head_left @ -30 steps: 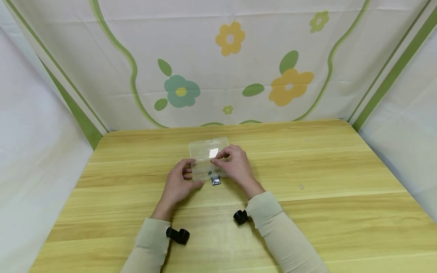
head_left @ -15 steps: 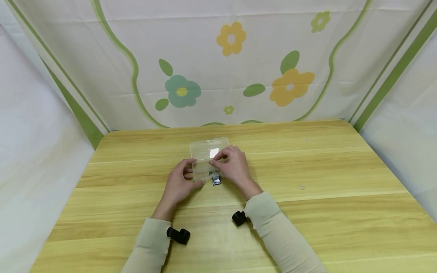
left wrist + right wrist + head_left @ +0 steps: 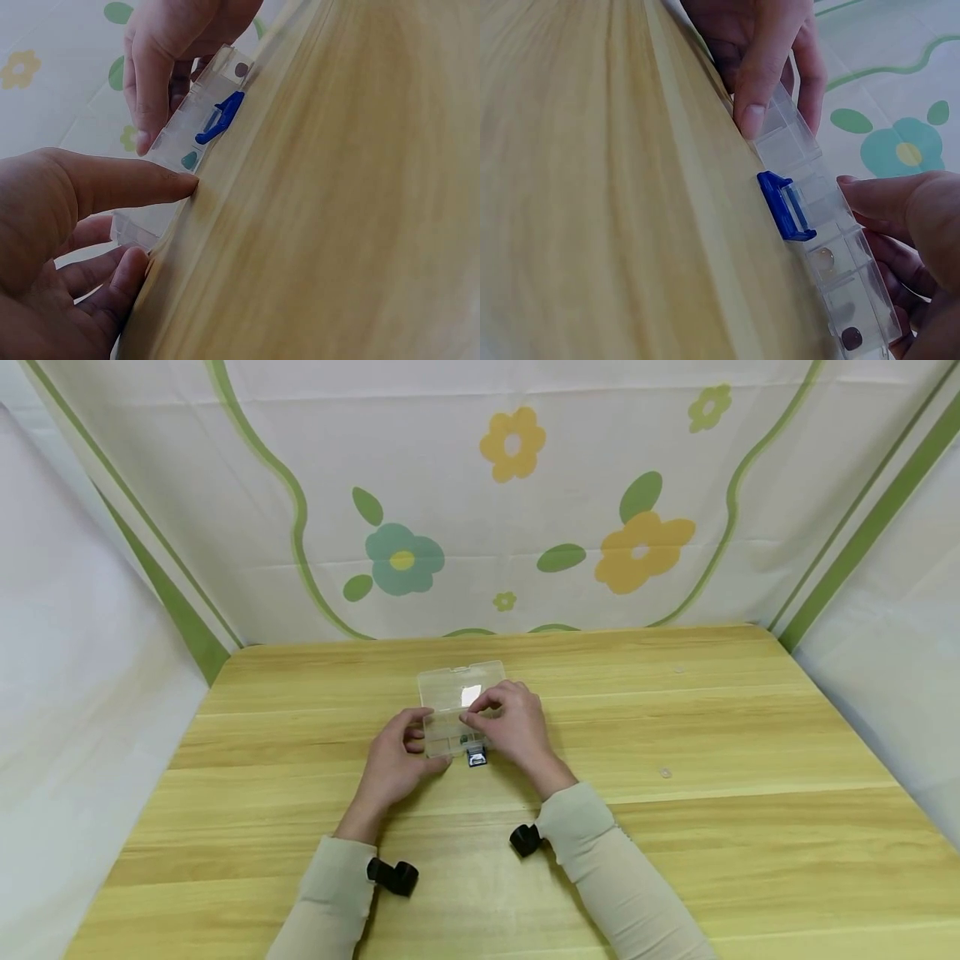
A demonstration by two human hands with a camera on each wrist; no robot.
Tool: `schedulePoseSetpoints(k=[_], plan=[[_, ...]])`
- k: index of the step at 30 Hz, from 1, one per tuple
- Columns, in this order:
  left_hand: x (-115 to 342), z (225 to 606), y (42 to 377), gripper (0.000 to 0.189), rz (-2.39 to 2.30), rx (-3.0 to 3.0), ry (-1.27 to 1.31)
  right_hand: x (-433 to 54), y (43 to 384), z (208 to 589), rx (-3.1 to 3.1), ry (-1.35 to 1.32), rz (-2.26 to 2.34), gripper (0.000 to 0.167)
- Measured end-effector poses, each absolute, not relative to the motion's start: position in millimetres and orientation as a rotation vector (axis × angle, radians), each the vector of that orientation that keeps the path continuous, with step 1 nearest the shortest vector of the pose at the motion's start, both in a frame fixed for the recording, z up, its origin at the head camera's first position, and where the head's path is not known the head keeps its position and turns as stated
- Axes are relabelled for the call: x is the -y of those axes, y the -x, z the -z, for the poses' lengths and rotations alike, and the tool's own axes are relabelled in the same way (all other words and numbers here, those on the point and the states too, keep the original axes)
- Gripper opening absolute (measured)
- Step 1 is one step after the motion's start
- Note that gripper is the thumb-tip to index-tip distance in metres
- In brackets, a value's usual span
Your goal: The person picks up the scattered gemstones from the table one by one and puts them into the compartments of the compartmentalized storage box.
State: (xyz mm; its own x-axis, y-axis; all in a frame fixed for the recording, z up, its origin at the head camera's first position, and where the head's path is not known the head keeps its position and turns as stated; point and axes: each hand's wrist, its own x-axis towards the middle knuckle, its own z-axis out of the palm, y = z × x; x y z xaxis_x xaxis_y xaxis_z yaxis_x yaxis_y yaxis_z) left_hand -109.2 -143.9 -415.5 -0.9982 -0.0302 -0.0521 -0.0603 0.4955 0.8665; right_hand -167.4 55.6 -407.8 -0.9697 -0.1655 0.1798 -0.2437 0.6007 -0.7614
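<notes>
A clear plastic compartment box (image 3: 441,745) lies on the table with its lid (image 3: 446,689) raised at the back. My left hand (image 3: 393,764) grips its left end, thumb along the front edge and fingers behind. Over the middle of the box is my right hand (image 3: 516,727), thumb and forefinger drawn together; I cannot tell whether a small thing is between them. A blue-framed latch (image 3: 784,206) hangs at the box's front. Inside, the left wrist view shows a green stone (image 3: 190,160). A dark brown stone (image 3: 852,338) and a clear round piece (image 3: 825,259) sit in right-hand compartments.
Two small clear discs lie on the wooden table (image 3: 750,860) at the right: a nearer disc (image 3: 665,772) and a farther disc (image 3: 678,669). A flowered white cloth (image 3: 457,510) stands behind the table's back edge.
My right hand has shifted slightly left over the box, its fingertips still together. My left hand keeps its hold on the left end, and the box stays in place.
</notes>
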Motion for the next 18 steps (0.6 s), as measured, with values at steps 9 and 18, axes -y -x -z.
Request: schedulePoseSetpoints(k=[9,18], plan=[[144.9,414.3,110.0,0.075,-1.551,-2.695,0.081,-54.5,167.7,408.9,2.730,-0.364,-1.301,0.013],[144.3,413.4,107.6,0.074,-1.558,-2.701,0.075,-53.4,166.5,408.1,2.733,-0.360,-1.263,0.013]])
